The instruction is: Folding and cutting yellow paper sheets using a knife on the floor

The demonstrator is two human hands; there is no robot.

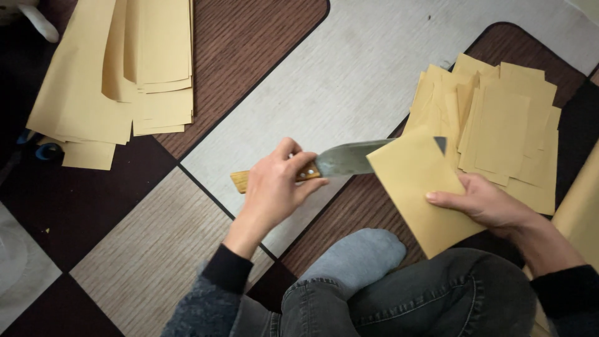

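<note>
**Knife inside folded sheet, mid-slit**

Head view. We sit cross-legged on a patterned floor of dark brown, grey and wood-grain panels (349, 68). Our left hand (272, 187) is closed around the wooden handle of a broad, grey-bladed steel knife (346, 159); the fingers wrap the grip and its butt end shows to the left of the hand. The blade runs to the right and passes into a folded tan paper sheet (418, 187), with the blade tip showing again beyond the sheet's upper right edge. Our right hand (483, 203) pinches that sheet at its right edge, thumb on top, fingers beneath, and holds it above the knee.

To the right of the sheet lies a loose pile of small tan paper rectangles (505, 125). A stack of larger tan sheets (125, 68) lies well apart at upper left.

Judgement: the step in hand appears to be slitting the sheet along its fold. The next move calls for a steady draw of the blade along the crease, with the right hand keeping the paper taut and its fingers clear of the edge.
</note>
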